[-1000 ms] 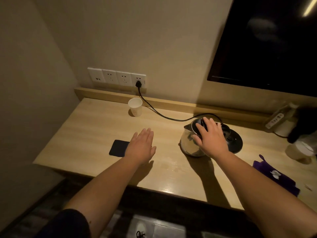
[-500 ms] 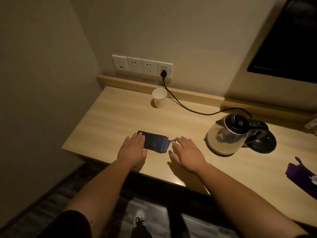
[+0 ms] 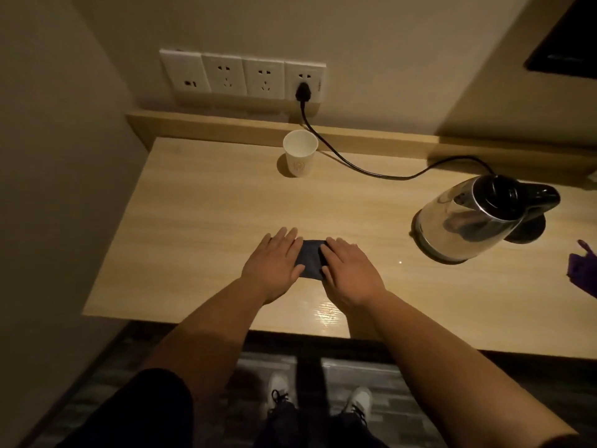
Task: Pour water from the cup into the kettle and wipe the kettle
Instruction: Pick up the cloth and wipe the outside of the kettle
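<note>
A folded dark blue cloth [image 3: 309,258] lies on the wooden desk [image 3: 200,215] near its front edge. My left hand [image 3: 274,265] lies flat on the cloth's left end and my right hand [image 3: 347,270] flat on its right end, fingers spread, so only the middle strip shows. A white paper cup [image 3: 299,152] stands upright at the back of the desk, below the sockets. The steel kettle [image 3: 465,221] with a black lid and handle stands at the right, partly off its black base [image 3: 529,229].
A black cord [image 3: 355,166] runs from a wall socket [image 3: 303,88] behind the cup across the desk's back to the kettle base. A purple cloth [image 3: 584,270] lies at the right edge. The desk's left end meets a wall. My shoes show below.
My right hand left the kettle lid and came down to the cloth. Both hands have closed in from the cloth's ends and now press on it. The view has swung left and down.
</note>
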A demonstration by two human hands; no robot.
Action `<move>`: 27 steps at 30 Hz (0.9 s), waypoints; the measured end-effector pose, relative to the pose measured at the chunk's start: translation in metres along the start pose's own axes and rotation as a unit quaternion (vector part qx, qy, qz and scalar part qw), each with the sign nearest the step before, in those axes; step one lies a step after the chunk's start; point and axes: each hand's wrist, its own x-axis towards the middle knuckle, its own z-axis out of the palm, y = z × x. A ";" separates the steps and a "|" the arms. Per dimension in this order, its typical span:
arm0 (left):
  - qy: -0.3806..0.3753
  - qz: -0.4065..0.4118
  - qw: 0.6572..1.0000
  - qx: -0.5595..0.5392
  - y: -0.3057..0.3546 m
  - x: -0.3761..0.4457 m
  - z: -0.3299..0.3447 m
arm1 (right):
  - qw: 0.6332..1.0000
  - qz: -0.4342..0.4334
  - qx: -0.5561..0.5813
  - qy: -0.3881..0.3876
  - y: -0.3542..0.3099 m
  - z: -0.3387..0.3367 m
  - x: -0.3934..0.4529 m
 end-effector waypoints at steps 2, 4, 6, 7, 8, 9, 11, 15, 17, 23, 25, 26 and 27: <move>0.002 0.033 0.999 0.005 -0.003 0.006 0.007 | 1.000 0.005 -0.003 -0.011 0.001 0.005 0.003; 0.008 0.057 0.998 0.005 -0.004 0.008 0.012 | 1.000 0.004 -0.006 -0.015 0.002 0.011 0.004; 0.016 0.068 0.998 0.006 -0.004 0.006 0.017 | 1.000 0.008 0.001 -0.018 0.002 0.017 0.002; 0.022 0.072 0.997 0.009 -0.003 0.004 0.019 | 1.000 0.011 0.005 -0.021 0.001 0.019 0.000; 0.033 0.075 0.997 0.012 -0.003 0.002 0.022 | 1.000 0.011 0.007 -0.019 0.001 0.022 -0.002; 0.045 0.082 0.996 0.015 -0.002 0.002 0.023 | 1.000 0.008 0.007 -0.013 0.001 0.023 -0.004; 0.067 0.101 0.992 0.015 -0.002 0.004 0.025 | 1.000 0.004 0.005 -0.004 0.003 0.027 -0.005; 0.079 0.117 0.990 0.024 -0.001 0.003 0.027 | 1.000 -0.004 0.017 -0.004 0.006 0.031 -0.010; 0.085 0.116 0.989 0.035 0.000 -0.002 0.031 | 1.000 -0.021 0.019 0.006 0.006 0.031 -0.015; 0.083 0.115 0.988 0.064 0.018 -0.021 0.026 | 0.999 -0.027 0.004 -0.021 -0.002 0.033 -0.032; 0.060 0.118 0.989 0.065 0.025 -0.025 0.016 | 0.999 -0.030 0.001 -0.045 -0.003 0.026 -0.033; 0.053 0.115 0.990 0.056 0.028 -0.027 0.011 | 0.998 -0.030 -0.001 -0.048 -0.004 0.021 -0.034; 0.050 0.105 0.992 0.041 0.030 -0.030 0.007 | 0.999 -0.028 -0.003 -0.045 -0.003 0.016 -0.036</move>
